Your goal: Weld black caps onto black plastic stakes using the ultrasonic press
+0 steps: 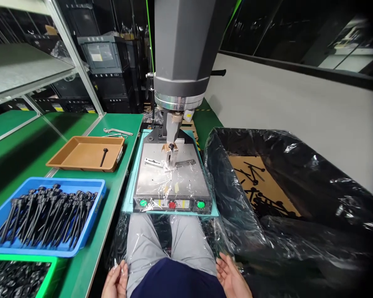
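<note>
My left hand (115, 282) is at the bottom, beside my left thigh, its thumb and fingers pinched on the edge of a clear plastic sheet (216, 231). On the other side, my right hand (231, 276) has its fingers curled at the sheet's right edge, by my right thigh. The sheet drapes from the front of a press machine (174, 182) over my lap. Green and red buttons (172, 205) line the machine's front. Under its grey head (180, 45), a small black part (171, 146) sits in the metal fixture (171, 156).
On the green bench at left stand a blue tray (95, 207) of black cable ties, a brown tray (77, 151) with one tie, and a green bin (54, 269) of small black parts. Wrenches (121, 131) lie behind. At right, a plastic-lined box (286, 145) holds several ties on cardboard.
</note>
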Available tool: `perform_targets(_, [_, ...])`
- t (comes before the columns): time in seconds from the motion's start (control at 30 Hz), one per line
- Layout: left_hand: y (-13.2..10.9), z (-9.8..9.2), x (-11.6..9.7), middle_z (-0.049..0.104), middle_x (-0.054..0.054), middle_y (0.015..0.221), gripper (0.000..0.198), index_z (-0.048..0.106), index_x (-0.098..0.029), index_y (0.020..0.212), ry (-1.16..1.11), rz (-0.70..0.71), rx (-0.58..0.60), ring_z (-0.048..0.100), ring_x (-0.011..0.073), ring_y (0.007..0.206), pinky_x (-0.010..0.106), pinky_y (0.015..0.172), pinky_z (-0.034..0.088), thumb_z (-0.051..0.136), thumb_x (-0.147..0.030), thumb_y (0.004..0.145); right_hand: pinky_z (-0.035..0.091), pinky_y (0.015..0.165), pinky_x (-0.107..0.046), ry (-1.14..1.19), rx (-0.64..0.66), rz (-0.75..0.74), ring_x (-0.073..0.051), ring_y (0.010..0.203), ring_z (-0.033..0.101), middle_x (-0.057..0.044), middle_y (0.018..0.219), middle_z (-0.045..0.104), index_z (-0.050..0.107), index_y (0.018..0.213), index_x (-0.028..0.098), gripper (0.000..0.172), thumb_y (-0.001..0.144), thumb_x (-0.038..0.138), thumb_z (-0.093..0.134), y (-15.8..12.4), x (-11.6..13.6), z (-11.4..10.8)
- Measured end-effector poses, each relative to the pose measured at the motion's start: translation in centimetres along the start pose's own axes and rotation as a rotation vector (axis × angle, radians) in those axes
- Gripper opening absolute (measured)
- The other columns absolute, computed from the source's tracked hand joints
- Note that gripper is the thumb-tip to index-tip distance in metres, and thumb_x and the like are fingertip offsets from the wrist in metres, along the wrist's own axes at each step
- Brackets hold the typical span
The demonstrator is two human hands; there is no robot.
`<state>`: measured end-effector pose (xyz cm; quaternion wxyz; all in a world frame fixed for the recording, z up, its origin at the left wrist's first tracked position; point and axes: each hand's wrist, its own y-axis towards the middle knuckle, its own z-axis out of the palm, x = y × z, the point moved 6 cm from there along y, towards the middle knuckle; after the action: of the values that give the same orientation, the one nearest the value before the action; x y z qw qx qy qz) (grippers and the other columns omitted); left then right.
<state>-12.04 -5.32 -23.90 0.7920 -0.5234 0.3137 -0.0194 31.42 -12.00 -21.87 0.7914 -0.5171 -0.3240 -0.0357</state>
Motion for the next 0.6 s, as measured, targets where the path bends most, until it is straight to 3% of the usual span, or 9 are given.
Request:
perform_targets(0.07, [-0.1, 0.1, 0.1, 0.073, 0.006, 0.079, 0.024, 0.056, -0.015, 0.085, 0.009, -0.006, 0.007, 0.073, 0.0157, 0.072, 0.021, 0.065, 0.061, 0.052, 0.008, 0.080, 0.049, 0.051, -0.020, -0.156, 0.006, 0.030, -0.013, 0.062, 0.064, -0.002, 0.079, 0.069, 0.061, 0.105, 0.020, 0.053, 0.070, 0.057, 0.074, -0.1, 0.1, -0.6])
perform_targets(0.13, [-0.2, 0.4, 0.2, 0.074, 0.006, 0.082, 0.022, 0.055, -0.015, 0.085, 0.040, -0.004, 0.019, 0.074, 0.0165, 0.074, 0.023, 0.066, 0.061, 0.054, 0.006, 0.080, 0.038, 0.040, -0.018, -0.466, 0.030, 0.090, -0.011, 0.050, 0.057, -0.003, 0.070, 0.066, 0.064, 0.095, 0.017, 0.055, 0.071, 0.067, 0.067, -0.2, 0.0, -1.3])
perform_targets(0.2, [-0.3, 0.7, 0.2, 0.074, 0.007, 0.084, 0.019, 0.056, -0.015, 0.087, 0.101, 0.023, 0.054, 0.074, 0.0181, 0.076, 0.024, 0.066, 0.061, 0.057, 0.002, 0.081, 0.022, 0.033, -0.017, -0.895, 0.137, 0.133, -0.008, 0.036, 0.044, -0.002, 0.053, 0.059, 0.063, 0.074, 0.015, 0.052, 0.073, 0.068, 0.063, -0.6, 0.1, -1.4])
perform_targets(0.27, [-0.5, 1.0, 0.1, 0.074, 0.008, 0.085, 0.015, 0.057, -0.016, 0.091, 0.206, 0.053, 0.084, 0.074, 0.0189, 0.075, 0.025, 0.063, 0.060, 0.061, -0.004, 0.082, 0.014, 0.034, -0.019, -1.263, 0.309, 0.096, -0.007, 0.030, 0.034, 0.000, 0.043, 0.052, 0.056, 0.060, 0.017, 0.047, 0.074, 0.061, 0.064, -1.6, 0.8, 0.2])
perform_targets(0.33, [-0.5, 1.1, -0.2, 0.073, 0.008, 0.082, 0.015, 0.059, -0.015, 0.095, 0.350, 0.052, 0.074, 0.072, 0.0174, 0.067, 0.023, 0.058, 0.058, 0.066, -0.014, 0.082, 0.017, 0.036, -0.019, -1.410, 0.476, -0.047, -0.007, 0.032, 0.035, 0.001, 0.044, 0.053, 0.053, 0.059, 0.018, 0.039, 0.074, 0.052, 0.066, -2.9, 2.8, 4.0])
perform_targets(0.43, [-0.3, 0.6, -1.1, 0.070, 0.007, 0.073, 0.033, 0.062, -0.013, 0.097, 0.580, 0.016, 0.005, 0.063, 0.0128, 0.050, 0.019, 0.045, 0.049, 0.074, -0.036, 0.077, 0.033, 0.047, -0.021, -1.286, 0.687, -0.390, -0.011, 0.046, 0.047, 0.001, 0.054, 0.057, 0.055, 0.064, 0.017, 0.029, 0.081, 0.042, 0.059, -5.0, 8.2, 13.4])
perform_targets(0.5, [-0.2, 0.1, -2.0, 0.065, 0.004, 0.062, 0.041, 0.063, -0.012, 0.093, 0.675, 0.019, -0.023, 0.057, 0.0117, 0.043, 0.018, 0.039, 0.040, 0.075, -0.046, 0.073, 0.039, 0.054, -0.024, -1.177, 0.686, -0.693, -0.013, 0.056, 0.051, 0.001, 0.062, 0.060, 0.059, 0.069, 0.018, 0.025, 0.083, 0.037, 0.056, -5.9, 13.0, 20.4])
perform_targets(0.6, [-0.2, -0.7, -3.1, 0.054, -0.001, 0.049, 0.036, 0.063, -0.016, 0.079, 0.781, 0.095, -0.018, 0.051, 0.0139, 0.039, 0.022, 0.038, 0.037, 0.074, -0.049, 0.070, 0.042, 0.062, -0.028, -1.044, 0.591, -1.070, -0.016, 0.063, 0.054, 0.000, 0.065, 0.060, 0.064, 0.075, 0.018, 0.025, 0.086, 0.038, 0.053, -6.1, 19.0, 29.7])
